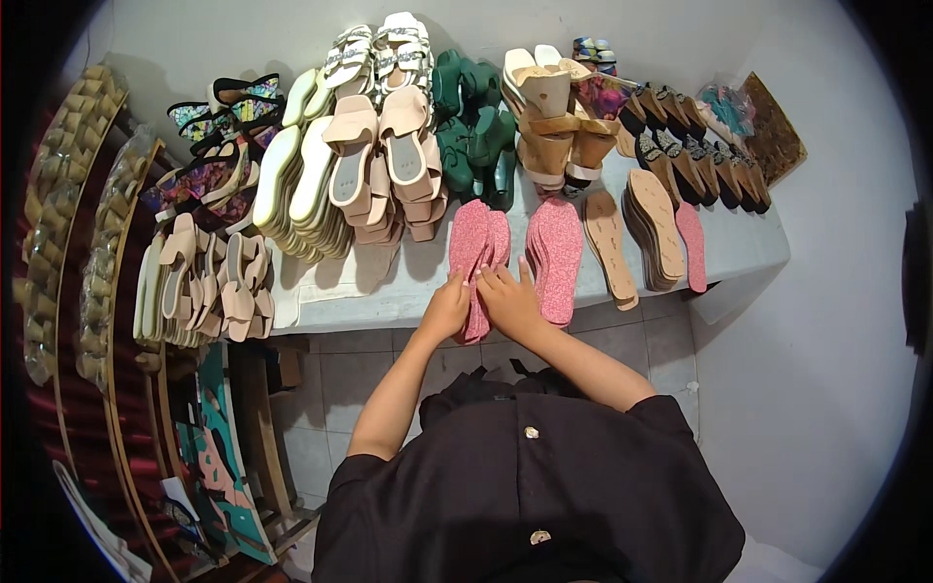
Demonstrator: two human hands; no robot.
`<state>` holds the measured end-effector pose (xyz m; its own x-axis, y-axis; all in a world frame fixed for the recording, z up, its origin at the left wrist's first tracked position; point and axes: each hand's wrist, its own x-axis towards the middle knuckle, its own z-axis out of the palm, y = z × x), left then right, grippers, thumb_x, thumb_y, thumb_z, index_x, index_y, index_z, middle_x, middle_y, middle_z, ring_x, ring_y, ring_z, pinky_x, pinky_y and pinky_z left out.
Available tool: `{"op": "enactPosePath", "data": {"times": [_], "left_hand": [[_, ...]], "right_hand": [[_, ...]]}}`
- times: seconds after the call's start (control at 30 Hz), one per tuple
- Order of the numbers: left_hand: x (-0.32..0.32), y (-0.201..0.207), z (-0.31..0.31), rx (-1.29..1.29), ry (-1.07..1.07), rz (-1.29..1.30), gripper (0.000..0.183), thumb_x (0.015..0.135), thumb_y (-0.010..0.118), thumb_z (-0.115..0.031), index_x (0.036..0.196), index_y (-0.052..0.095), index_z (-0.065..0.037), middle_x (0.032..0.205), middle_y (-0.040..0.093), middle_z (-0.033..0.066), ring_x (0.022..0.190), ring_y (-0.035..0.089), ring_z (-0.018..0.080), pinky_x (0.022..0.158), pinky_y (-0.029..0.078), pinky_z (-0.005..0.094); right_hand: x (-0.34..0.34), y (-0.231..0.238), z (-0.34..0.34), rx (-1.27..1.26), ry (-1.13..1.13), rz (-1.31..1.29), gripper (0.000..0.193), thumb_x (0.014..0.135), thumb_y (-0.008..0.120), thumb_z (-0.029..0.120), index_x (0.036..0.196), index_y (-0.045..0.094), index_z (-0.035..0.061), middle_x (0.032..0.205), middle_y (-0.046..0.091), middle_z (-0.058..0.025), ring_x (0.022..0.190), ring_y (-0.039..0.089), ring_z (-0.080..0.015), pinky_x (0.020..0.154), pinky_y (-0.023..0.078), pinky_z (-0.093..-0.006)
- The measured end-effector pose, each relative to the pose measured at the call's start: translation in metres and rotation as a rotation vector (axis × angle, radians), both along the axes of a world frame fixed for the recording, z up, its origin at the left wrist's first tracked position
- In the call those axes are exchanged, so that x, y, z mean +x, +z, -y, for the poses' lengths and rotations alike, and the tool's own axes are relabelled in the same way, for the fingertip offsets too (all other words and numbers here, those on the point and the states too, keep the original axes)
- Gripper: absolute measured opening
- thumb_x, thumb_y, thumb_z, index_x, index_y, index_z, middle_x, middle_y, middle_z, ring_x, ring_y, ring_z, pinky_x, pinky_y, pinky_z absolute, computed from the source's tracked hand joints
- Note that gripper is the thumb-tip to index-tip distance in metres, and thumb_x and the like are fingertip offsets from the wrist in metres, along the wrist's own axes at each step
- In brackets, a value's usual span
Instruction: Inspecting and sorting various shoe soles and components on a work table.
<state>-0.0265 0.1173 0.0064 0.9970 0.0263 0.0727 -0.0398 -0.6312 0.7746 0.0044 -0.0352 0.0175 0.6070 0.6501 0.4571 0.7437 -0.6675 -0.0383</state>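
Two stacks of pink speckled shoe insoles lie at the table's front edge. My left hand (447, 305) is closed against the left side of the left pink insole stack (469, 233). On that stack's right side, my right hand (508, 303) grips with its fingers partly spread over the edge. The pieces in this stack are fanned slightly apart, and their near ends jut past the table edge. Just right of my right hand sits the other pink insole stack (555, 255), more evenly piled. Tan insoles (609, 248) lie beyond it.
Another pile of tan insoles (653, 225) and a single pink insole (691, 245) are at the right. Beige slides (408, 141), pale insoles (282, 175), dark green shoes (491, 146) and black embellished sandals (695, 160) crowd the table's back. Racks of wrapped pieces (58, 194) stand left.
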Motion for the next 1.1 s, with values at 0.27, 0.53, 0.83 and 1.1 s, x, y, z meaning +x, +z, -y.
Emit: {"op": "enactPosePath", "data": {"times": [0.27,0.53,0.83,1.1], "left_hand": [[0.005,0.006,-0.029,-0.192,-0.026,-0.166,0.033,0.090,0.035,-0.015,0.115,0.048,0.004,0.087,0.058,0.0200,0.078,0.056,0.0282,0.070,0.044,0.0341],[0.002,0.019,-0.025,-0.807,0.051,-0.104,0.032,0.094,0.033,-0.019,0.114,0.047,0.001,0.097,0.058,0.0078,0.082,0.057,0.0113,0.072,0.046,0.0237],[0.008,0.011,0.015,-0.887,-0.015,-0.043,0.036,0.083,0.058,-0.008,0.114,0.041,0.000,0.106,0.054,0.0077,0.094,0.053,0.0119,0.080,0.044,0.0260],[0.032,-0.015,0.082,-0.955,-0.034,-0.219,0.053,0.081,0.058,-0.005,0.119,0.020,0.000,0.103,0.050,0.0135,0.086,0.058,0.0191,0.065,0.048,0.0301]], "right_hand": [[0.003,-0.018,0.016,0.017,-0.051,-0.061,0.027,0.077,0.047,0.013,0.101,0.057,0.0059,0.074,0.058,-0.0076,0.090,0.054,-0.0250,0.096,0.027,-0.0524],[0.001,-0.001,0.021,-0.027,-0.152,-0.212,0.038,0.067,0.059,0.016,0.104,0.057,0.0091,0.097,0.055,-0.0087,0.103,0.048,-0.0255,0.095,0.025,-0.0555],[0.013,-0.001,0.078,0.475,-0.738,-0.647,0.080,0.060,0.073,0.028,0.126,0.035,0.0067,0.115,0.042,-0.0179,0.107,0.045,-0.0335,0.090,0.038,-0.0421],[0.023,-0.027,0.084,0.685,-0.669,-0.506,0.065,0.056,0.073,0.017,0.112,0.045,0.0014,0.106,0.049,-0.0184,0.100,0.049,-0.0315,0.085,0.042,-0.0391]]}}
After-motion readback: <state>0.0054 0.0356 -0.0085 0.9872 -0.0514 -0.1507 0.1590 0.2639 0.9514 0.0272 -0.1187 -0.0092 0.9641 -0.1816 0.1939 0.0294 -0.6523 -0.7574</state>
